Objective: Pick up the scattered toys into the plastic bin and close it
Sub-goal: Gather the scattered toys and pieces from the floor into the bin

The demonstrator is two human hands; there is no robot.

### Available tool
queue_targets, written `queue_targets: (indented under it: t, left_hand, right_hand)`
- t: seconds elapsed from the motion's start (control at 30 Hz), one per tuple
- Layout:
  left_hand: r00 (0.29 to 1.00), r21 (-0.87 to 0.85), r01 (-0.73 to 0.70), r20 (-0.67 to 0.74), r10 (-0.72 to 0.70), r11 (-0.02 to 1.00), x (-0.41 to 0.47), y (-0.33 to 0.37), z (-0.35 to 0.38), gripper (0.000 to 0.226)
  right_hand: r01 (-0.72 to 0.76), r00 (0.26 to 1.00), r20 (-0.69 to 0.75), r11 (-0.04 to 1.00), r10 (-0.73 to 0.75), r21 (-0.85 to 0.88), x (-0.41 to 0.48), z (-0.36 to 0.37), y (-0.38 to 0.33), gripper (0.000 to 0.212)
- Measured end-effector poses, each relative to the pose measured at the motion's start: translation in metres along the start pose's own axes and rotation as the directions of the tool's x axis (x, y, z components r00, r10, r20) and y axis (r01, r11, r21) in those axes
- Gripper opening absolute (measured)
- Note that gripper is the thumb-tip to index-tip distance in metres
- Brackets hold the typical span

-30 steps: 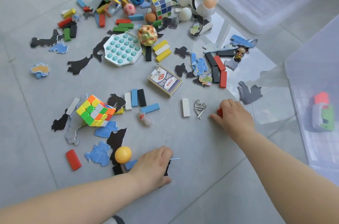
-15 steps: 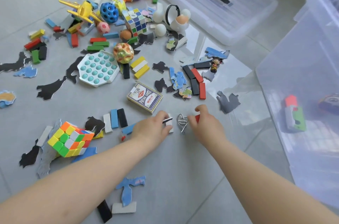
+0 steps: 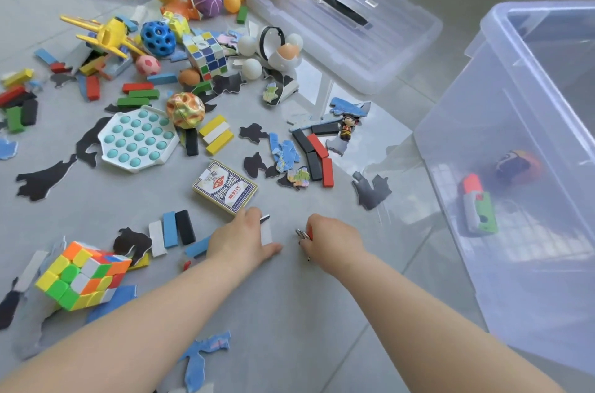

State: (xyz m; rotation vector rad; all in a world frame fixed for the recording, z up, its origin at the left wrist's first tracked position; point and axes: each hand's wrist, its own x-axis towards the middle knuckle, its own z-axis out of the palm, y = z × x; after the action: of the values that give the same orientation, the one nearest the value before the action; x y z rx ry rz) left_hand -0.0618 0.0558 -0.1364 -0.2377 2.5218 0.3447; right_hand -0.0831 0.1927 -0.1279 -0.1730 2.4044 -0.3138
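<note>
Clear plastic bin (image 3: 502, 280) upright at right, open, perhaps three toys inside; lid (image 3: 370, 48) flat beyond; toys (image 3: 138, 138) strewn left.

Bin (image 3: 490, 19) cut off at right, toys (image 3: 479, 212) inside blurred; right hand (image 3: 333, 243) hides most of wire puzzle (image 3: 301, 234) (red block (image 3: 311, 235) too); left hand (image 3: 240, 239) half-covers white block (image 3: 266, 234).

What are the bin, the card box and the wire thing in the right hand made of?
Bin: translucent plastic, glossy; a toy shows through its wall.
Card box: printed cardboard, likely; sharp folded edges.
Wire puzzle pinched in the right hand: bare metal, probably steel; thin, silvery glints.
</note>
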Motion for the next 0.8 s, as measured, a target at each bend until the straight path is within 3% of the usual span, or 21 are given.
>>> queue_targets:
  t: [0.1, 0.23, 0.37, 0.43, 0.5, 0.57, 0.63, 0.8]
  left_hand:
    - [1.0, 0.073, -0.025, -0.014, 0.026, 0.997, -0.006, -0.001, 0.003, 0.025]
    - [0.998, 0.146, -0.054, -0.026, 0.058, 0.988, -0.013, -0.005, 0.01, 0.013]
    - [0.995, 0.096, -0.067, -0.064, 0.074, 0.993, -0.02, -0.014, 0.013, 0.01]
    - [0.994, 0.036, -0.007, -0.106, 0.011, 0.999, -0.024, -0.021, 0.01, 0.02]
    - [0.995, 0.02, 0.044, -0.088, -0.042, 0.999, -0.03, -0.027, 0.008, 0.034]
    - [0.999, 0.077, 0.049, -0.016, -0.048, 0.996, -0.038, -0.027, 0.01, 0.039]
    - [0.998, 0.121, 0.042, 0.039, -0.047, 0.992, -0.043, -0.023, 0.014, 0.039]
    - [0.998, 0.097, 0.037, 0.039, -0.041, 0.995, -0.042, -0.023, 0.012, 0.037]
  right_hand:
    - [0.031, 0.997, -0.076, 0.997, -0.026, 0.074, -0.02, -0.022, 0.008, 0.015]
    - [0.088, 0.924, -0.382, 0.982, -0.018, 0.166, -0.058, -0.087, 0.018, 0.016]
    - [0.168, 0.656, -0.753, 0.961, 0.058, 0.221, -0.102, -0.154, 0.04, 0.011]
    - [0.11, 0.531, -0.836, 0.967, 0.139, 0.231, -0.117, -0.178, 0.059, 0.018]
    - [-0.003, 0.482, -0.838, 0.957, 0.256, 0.291, -0.124, -0.19, 0.082, 0.023]
    - [-0.112, 0.494, -0.786, 0.923, 0.373, 0.368, -0.124, -0.188, 0.105, 0.025]
    - [-0.179, 0.558, -0.699, 0.887, 0.448, 0.425, -0.118, -0.18, 0.122, 0.023]
    - [-0.151, 0.672, -0.516, 0.78, 0.531, 0.607, -0.11, -0.17, 0.135, 0.035]
